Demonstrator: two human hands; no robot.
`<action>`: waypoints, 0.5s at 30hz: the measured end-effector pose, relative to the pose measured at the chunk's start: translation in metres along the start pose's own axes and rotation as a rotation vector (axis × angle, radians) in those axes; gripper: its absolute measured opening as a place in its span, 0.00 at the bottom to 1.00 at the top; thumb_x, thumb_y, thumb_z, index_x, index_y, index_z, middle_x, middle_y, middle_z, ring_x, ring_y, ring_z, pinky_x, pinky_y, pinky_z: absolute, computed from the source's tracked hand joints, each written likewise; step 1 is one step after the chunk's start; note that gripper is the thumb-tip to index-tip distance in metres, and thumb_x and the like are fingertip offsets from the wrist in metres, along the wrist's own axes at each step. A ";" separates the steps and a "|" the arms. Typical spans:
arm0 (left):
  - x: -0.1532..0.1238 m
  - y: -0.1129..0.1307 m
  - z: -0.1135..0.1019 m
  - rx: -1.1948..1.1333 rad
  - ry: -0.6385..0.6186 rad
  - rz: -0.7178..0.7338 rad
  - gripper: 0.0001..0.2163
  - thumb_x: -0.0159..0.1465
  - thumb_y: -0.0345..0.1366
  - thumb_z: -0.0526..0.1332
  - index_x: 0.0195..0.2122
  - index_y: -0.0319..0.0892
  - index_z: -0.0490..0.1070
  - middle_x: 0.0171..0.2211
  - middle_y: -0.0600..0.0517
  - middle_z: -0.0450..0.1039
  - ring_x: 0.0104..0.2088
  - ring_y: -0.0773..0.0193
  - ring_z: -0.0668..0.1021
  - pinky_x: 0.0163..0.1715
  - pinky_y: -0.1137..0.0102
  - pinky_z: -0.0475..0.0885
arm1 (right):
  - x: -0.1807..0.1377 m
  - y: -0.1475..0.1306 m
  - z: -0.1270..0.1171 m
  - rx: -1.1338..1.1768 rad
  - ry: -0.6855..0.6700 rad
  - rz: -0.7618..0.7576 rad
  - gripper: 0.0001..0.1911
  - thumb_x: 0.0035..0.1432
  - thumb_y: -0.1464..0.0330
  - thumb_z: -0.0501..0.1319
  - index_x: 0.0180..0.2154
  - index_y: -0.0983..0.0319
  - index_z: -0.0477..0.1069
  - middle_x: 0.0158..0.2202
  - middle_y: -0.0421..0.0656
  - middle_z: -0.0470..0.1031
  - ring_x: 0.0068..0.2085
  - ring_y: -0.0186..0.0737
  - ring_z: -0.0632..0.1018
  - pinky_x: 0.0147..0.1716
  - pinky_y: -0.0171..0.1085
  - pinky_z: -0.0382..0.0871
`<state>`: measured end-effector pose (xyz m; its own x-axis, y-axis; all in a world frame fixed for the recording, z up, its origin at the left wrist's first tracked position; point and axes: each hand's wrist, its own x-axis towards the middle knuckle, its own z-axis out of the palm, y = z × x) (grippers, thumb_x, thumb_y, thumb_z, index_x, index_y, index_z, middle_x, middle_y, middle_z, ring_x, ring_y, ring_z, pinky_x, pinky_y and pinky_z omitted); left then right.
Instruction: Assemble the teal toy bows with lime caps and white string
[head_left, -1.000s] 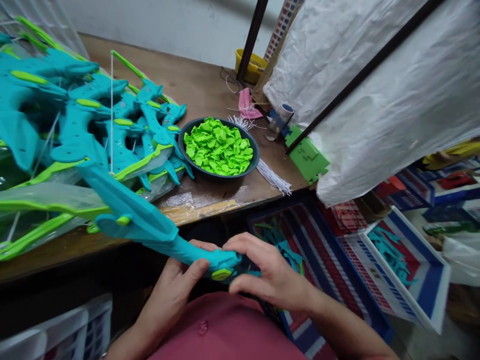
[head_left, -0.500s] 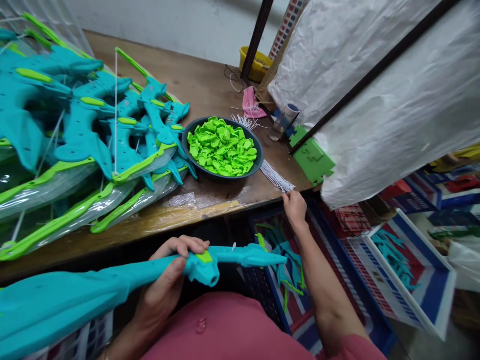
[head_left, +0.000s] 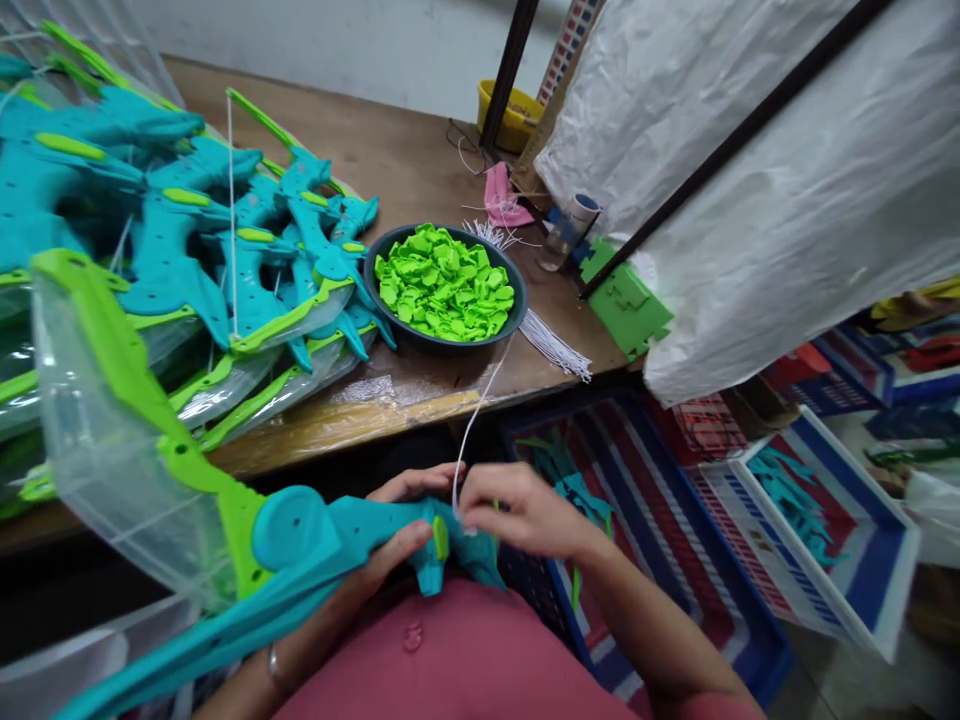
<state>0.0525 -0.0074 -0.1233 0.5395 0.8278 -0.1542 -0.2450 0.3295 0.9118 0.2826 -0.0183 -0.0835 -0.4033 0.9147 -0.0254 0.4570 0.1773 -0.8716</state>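
Sheeting (head_left: 750, 180) of white plastic is hung over dark rods at the right and droops past the table's corner. Wooden table (head_left: 405, 170) is loaded at its left with a pile of bows (head_left: 187, 230), teal with green limbs, several sleeved in clear film and stacked overlapping. Toy bow (head_left: 352, 525), of the same make, is laid slantwise across the lap below the table edge, its film-wrapped green limb raised to the left. It seems so placed that the teal end is brought close to both hands. Baskets (head_left: 825, 520), blue and white, are stood on the floor at the right with teal parts in them. Dark bowl (head_left: 519, 300), filled with small green pieces, is set near the table's front edge, within reach, with a string bundle (head_left: 555, 350) just beside it. Left hand (head_left: 401, 490) is closed round the teal end, thumb beneath, apparently to steady it. Right hand (head_left: 525, 510) is held at that end, fingertips narrowed to a pinch on a white string (head_left: 480, 410), which is seen curving up toward the bowl.
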 end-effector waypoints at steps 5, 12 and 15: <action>-0.007 0.011 0.000 0.113 0.000 -0.026 0.17 0.59 0.47 0.71 0.46 0.46 0.82 0.50 0.43 0.81 0.54 0.44 0.79 0.60 0.54 0.71 | -0.004 -0.017 0.012 0.192 -0.400 -0.241 0.16 0.70 0.58 0.61 0.33 0.59 0.78 0.32 0.41 0.81 0.34 0.36 0.82 0.38 0.34 0.76; -0.020 0.041 0.016 0.194 0.015 -0.056 0.13 0.62 0.44 0.70 0.46 0.48 0.82 0.44 0.46 0.82 0.44 0.50 0.82 0.48 0.60 0.78 | -0.007 -0.016 0.024 0.182 -0.385 -0.197 0.14 0.69 0.58 0.63 0.35 0.59 0.80 0.33 0.40 0.83 0.36 0.35 0.83 0.41 0.34 0.76; -0.021 0.033 0.010 0.178 -0.001 -0.094 0.12 0.63 0.43 0.70 0.46 0.45 0.80 0.40 0.46 0.82 0.40 0.53 0.82 0.43 0.63 0.79 | -0.014 -0.023 0.043 0.137 -0.249 -0.160 0.10 0.68 0.63 0.63 0.36 0.59 0.81 0.33 0.39 0.83 0.35 0.35 0.83 0.40 0.34 0.76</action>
<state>0.0413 -0.0187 -0.0857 0.5541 0.7967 -0.2414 -0.0474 0.3197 0.9463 0.2438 -0.0504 -0.0841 -0.6504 0.7595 0.0127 0.2685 0.2455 -0.9315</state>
